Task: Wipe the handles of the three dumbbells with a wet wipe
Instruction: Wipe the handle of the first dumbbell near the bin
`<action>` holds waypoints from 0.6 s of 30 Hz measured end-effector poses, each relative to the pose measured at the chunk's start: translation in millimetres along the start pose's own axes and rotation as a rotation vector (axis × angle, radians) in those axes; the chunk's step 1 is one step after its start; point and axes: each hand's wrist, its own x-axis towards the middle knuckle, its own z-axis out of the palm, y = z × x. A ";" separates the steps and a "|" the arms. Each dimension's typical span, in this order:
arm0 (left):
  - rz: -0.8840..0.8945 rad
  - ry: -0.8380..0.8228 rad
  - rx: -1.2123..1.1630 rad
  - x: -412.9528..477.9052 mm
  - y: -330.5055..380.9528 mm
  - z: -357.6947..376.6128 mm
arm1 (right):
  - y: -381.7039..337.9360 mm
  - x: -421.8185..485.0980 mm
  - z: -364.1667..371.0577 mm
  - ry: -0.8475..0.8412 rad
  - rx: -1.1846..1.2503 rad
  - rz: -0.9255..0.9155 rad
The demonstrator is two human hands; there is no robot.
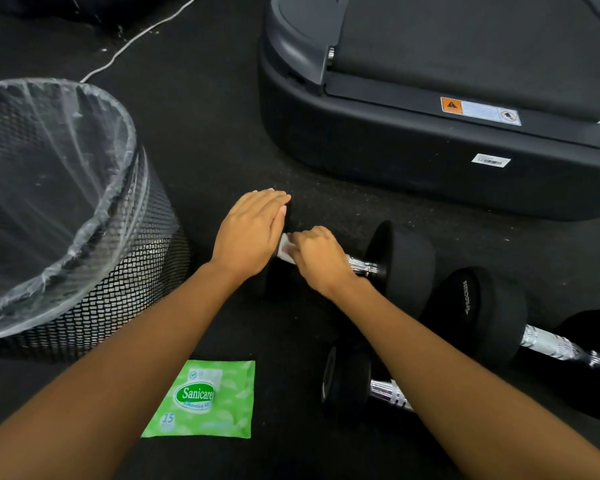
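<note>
L to R on gym floor: mesh bin (84,237), wipes pack (201,400). Left hand (250,237) flat, fingers extended, steadying heavy dumbbell (400,265); right hand (321,261) pinches soft wet wipe (286,249) on slick chrome handle.

Wipes packet (201,400) lies between bin (146,271), left, and three dumbbells (400,268), right.

**What I count on the floor**

I count three dumbbells: one (400,268) under my hands, one (492,315) right of it, one (347,382) nearer me. One white wipe (285,249) sits on that first dumbbell's handle. One green wipe packet (201,400) lies nearer me, to its left; one mesh bin (118,271) stands farther left. One treadmill (430,150) is beyond it.
</note>
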 end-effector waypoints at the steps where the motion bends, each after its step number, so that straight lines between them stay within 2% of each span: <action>1: -0.004 -0.002 -0.002 -0.2 -0.1 0.0 | -2.8 -5.7 0.2 0.044 0.005 -0.001; 4: -0.001 0.004 -0.017 -1.1 -0.7 0.2 | -2.0 -22.1 4.7 0.107 0.023 0.043; 8: 0.016 0.031 -0.021 -1.7 -0.2 0.8 | 2.8 -30.9 2.5 0.144 0.089 0.190; 13: 0.018 0.025 -0.011 -0.3 1.1 1.0 | -4.9 -4.7 0.0 -0.056 0.128 0.215; 18: 0.019 0.017 -0.003 -0.3 0.0 -0.7 | -0.7 -18.4 -4.8 -0.039 0.202 0.142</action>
